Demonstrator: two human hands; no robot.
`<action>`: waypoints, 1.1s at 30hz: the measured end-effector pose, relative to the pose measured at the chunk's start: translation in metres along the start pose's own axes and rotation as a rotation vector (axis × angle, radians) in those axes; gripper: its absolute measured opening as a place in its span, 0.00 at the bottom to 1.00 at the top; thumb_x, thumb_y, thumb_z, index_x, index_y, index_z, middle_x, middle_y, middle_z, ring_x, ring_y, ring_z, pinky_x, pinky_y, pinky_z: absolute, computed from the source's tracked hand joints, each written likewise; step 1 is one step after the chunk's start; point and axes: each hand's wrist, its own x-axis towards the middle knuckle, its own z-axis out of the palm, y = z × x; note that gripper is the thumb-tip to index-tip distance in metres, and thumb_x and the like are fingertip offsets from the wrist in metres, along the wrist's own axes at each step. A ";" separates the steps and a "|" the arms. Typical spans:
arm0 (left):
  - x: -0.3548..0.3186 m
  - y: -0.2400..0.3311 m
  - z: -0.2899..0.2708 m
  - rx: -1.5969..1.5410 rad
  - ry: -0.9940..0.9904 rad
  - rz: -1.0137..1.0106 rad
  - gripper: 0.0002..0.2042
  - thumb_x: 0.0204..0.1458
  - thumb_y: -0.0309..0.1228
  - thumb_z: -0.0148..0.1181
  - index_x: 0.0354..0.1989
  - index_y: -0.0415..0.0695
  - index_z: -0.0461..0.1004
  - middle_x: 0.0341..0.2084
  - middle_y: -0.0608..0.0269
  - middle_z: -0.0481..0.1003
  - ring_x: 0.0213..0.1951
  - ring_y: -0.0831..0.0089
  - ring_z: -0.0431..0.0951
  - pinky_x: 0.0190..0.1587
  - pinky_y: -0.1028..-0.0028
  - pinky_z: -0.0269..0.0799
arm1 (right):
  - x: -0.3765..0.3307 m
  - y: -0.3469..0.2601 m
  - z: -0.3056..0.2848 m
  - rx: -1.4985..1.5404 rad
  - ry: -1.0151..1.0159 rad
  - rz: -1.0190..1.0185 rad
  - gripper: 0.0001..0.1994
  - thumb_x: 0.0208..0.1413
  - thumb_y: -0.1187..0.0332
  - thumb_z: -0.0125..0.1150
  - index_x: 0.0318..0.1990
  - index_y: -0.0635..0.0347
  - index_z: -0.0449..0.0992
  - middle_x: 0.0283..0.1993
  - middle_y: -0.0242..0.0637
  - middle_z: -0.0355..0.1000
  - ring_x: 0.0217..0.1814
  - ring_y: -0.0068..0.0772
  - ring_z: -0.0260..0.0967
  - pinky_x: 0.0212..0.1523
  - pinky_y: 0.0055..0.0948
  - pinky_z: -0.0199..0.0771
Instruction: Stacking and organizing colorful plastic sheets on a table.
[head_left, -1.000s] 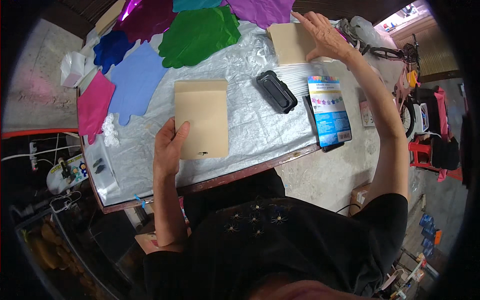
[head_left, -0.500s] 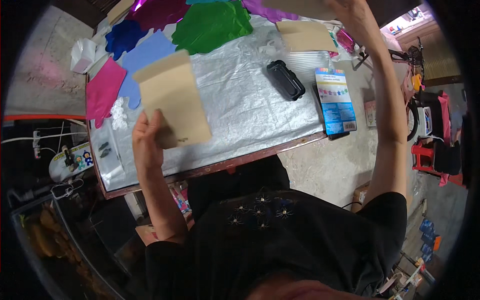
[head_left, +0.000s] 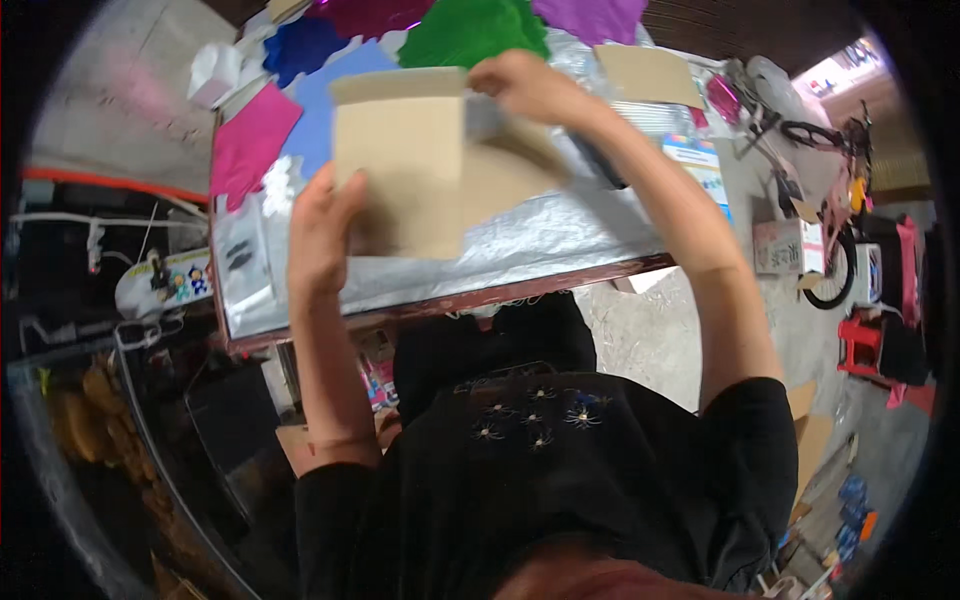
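My left hand (head_left: 322, 225) grips the left edge of a tan card sheet (head_left: 400, 160), thumb on its face. This sheet has a folded strip along its top and stands raised over the silver-covered table (head_left: 530, 240). A second tan card sheet (head_left: 505, 175), smeared by motion, hangs from the closed fingers of my right hand (head_left: 530, 85), close to the first sheet's right edge. Whether the two sheets touch, I cannot tell. Partly hidden behind my right forearm is a black case (head_left: 603, 165). A blue and white package (head_left: 700, 165) shows just beyond the arm.
Shiny pieces in pink (head_left: 255, 140), dark blue (head_left: 308, 48), green (head_left: 470, 32) and purple (head_left: 592, 18) lie along the far side. Another tan sheet (head_left: 650, 75) rests at the back right. White crumpled material (head_left: 283, 185) sits on the left. A bicycle (head_left: 840, 200) stands right of the table.
My right hand has come from the far right edge in toward the middle, bringing its tan card sheet beside the left one. The left sheet has become more upright. The view has shifted.
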 end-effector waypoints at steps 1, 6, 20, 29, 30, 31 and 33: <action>0.001 -0.001 0.007 -0.052 -0.071 -0.015 0.16 0.65 0.31 0.54 0.57 0.35 0.70 0.45 0.62 0.78 0.45 0.77 0.77 0.49 0.75 0.72 | -0.006 -0.008 -0.014 0.327 0.019 0.108 0.16 0.56 0.70 0.60 0.51 0.67 0.79 0.45 0.44 0.80 0.45 0.34 0.78 0.48 0.31 0.77; -0.004 -0.001 0.035 -0.086 -0.253 0.007 0.14 0.65 0.30 0.54 0.54 0.35 0.72 0.41 0.63 0.79 0.41 0.80 0.77 0.45 0.76 0.73 | -0.035 -0.036 -0.043 1.023 -0.186 0.314 0.15 0.64 0.60 0.62 0.48 0.63 0.81 0.43 0.33 0.81 0.41 0.21 0.77 0.43 0.23 0.76; -0.021 -0.009 0.049 0.001 -0.332 0.096 0.13 0.63 0.28 0.56 0.52 0.33 0.74 0.38 0.62 0.80 0.37 0.81 0.78 0.41 0.77 0.74 | -0.079 -0.039 -0.030 0.930 -0.242 0.266 0.15 0.63 0.58 0.64 0.43 0.63 0.82 0.37 0.29 0.81 0.34 0.13 0.74 0.35 0.16 0.73; -0.031 -0.014 0.046 -0.029 -0.323 0.062 0.14 0.63 0.29 0.57 0.53 0.33 0.73 0.39 0.62 0.80 0.38 0.80 0.78 0.42 0.76 0.74 | -0.093 -0.069 -0.008 0.754 -0.062 0.188 0.14 0.60 0.61 0.66 0.42 0.64 0.83 0.32 0.31 0.80 0.31 0.16 0.73 0.33 0.20 0.71; -0.032 -0.013 0.048 -0.048 -0.332 0.042 0.15 0.63 0.29 0.57 0.54 0.34 0.73 0.39 0.62 0.80 0.38 0.80 0.78 0.42 0.76 0.74 | -0.093 -0.066 -0.006 0.714 -0.032 0.112 0.13 0.59 0.61 0.67 0.41 0.64 0.83 0.31 0.32 0.80 0.29 0.17 0.72 0.32 0.22 0.71; -0.032 -0.009 0.048 -0.048 -0.335 0.042 0.15 0.63 0.29 0.57 0.54 0.34 0.73 0.39 0.62 0.80 0.38 0.80 0.78 0.42 0.76 0.74 | -0.094 -0.064 -0.006 0.714 -0.030 0.114 0.13 0.59 0.61 0.67 0.41 0.64 0.83 0.31 0.32 0.80 0.29 0.17 0.72 0.32 0.22 0.71; -0.033 -0.001 0.048 -0.065 -0.392 0.018 0.15 0.63 0.29 0.57 0.55 0.34 0.72 0.40 0.62 0.80 0.38 0.79 0.78 0.42 0.76 0.74 | -0.097 -0.064 -0.007 0.711 -0.064 0.133 0.14 0.61 0.62 0.65 0.42 0.66 0.82 0.32 0.31 0.80 0.32 0.17 0.72 0.36 0.22 0.71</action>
